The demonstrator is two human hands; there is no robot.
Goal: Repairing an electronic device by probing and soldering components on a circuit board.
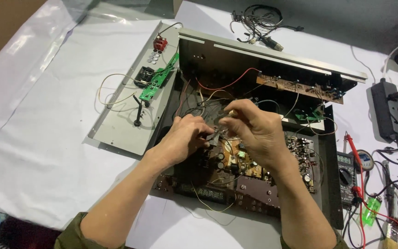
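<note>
Hands meet over the open chassis. Left hand pinches a small dark tool, fingers closed tight on it. Right hand pinches thin wires above the brown board. Multimeter lies near, right of the chassis; a grey panel lies to its left.

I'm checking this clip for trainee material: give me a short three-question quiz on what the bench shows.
1. True or false: both hands work over the opened chassis.
2. Which lies right of the chassis? A) multimeter B) kettle C) keyboard
3. Fill in: the grey panel with a green board lies to the chassis's ____.

Key:
1. True: left hand and right hand meet above the brown circuit board, pinching something too small to identify.
2. A, the multimeter, beside a black power strip.
3. left.
</note>
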